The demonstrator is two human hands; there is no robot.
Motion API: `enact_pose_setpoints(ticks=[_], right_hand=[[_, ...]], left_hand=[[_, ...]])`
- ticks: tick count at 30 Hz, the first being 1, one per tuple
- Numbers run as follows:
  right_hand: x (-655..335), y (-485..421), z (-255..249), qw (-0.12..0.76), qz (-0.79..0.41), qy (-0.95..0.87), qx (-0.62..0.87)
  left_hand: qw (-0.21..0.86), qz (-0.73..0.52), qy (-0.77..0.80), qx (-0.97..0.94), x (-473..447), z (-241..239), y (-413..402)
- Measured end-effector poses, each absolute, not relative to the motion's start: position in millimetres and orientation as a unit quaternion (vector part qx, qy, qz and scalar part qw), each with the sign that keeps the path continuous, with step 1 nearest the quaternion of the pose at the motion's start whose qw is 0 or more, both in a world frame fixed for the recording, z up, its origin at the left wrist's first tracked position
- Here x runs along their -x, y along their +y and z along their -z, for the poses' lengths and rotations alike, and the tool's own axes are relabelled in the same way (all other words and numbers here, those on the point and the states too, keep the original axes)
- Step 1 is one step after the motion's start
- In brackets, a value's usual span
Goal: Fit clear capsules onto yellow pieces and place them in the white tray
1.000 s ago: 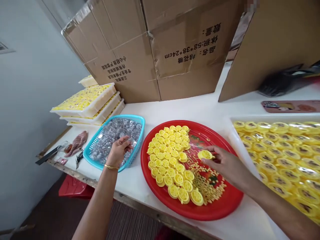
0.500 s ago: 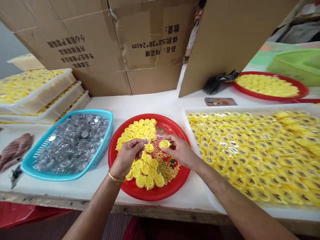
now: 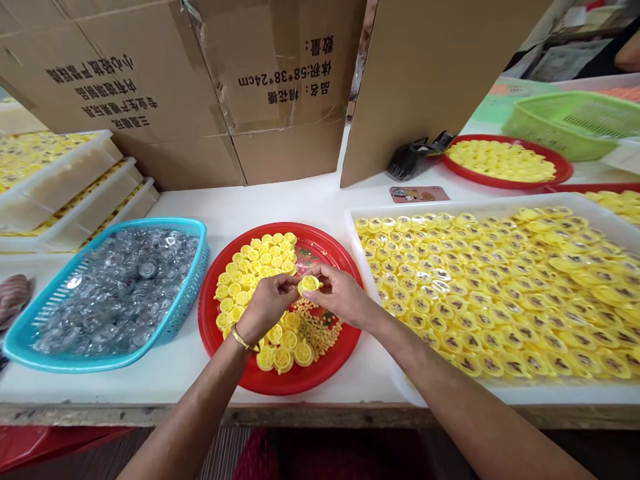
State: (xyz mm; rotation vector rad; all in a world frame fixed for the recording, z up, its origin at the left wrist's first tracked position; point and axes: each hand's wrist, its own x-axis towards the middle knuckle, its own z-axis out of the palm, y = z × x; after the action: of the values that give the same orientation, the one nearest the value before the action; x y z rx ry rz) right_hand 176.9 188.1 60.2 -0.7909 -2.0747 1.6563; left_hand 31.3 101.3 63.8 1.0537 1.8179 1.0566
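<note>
My right hand (image 3: 340, 293) pinches a small round yellow plastic piece (image 3: 310, 284) with a rim and a little tab, above the red tray. My left hand (image 3: 271, 303), with a gold bangle at the wrist, is closed in a pinch right at the piece's left side. What its fingertips hold is hidden. Below both hands the round red tray (image 3: 345, 250) carries many similar yellow pieces (image 3: 260, 257) on its left and front. Tiny pale-yellow bits (image 3: 320, 333) lie loose on its right side.
Left of the tray stands a blue basket (image 3: 200, 267) of clear plastic parts. To the right, a white bin (image 3: 353, 227) holds rows of yellow pieces with dark centres. Cardboard (image 3: 280, 153) stands behind; stacked bins (image 3: 107, 160) are at left, another red tray (image 3: 563, 177) at back right.
My hands have come together: the left hand now meets the yellow piece held in the right. The camera view has turned slightly to the right.
</note>
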Motion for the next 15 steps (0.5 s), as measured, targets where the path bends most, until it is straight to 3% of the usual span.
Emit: enact_pose_setpoints(ticks=[7,15], right_hand=[[-176,189,-58,0.193,-0.614,-0.714,0.277],[-174,192,-57,0.189,-0.609,-0.718,0.279]], left_hand=[[0.403,-0.389,0.693,-0.454,-23,-69,95],[0.322,-0.321,0.705,-0.544,-14,-74,97]])
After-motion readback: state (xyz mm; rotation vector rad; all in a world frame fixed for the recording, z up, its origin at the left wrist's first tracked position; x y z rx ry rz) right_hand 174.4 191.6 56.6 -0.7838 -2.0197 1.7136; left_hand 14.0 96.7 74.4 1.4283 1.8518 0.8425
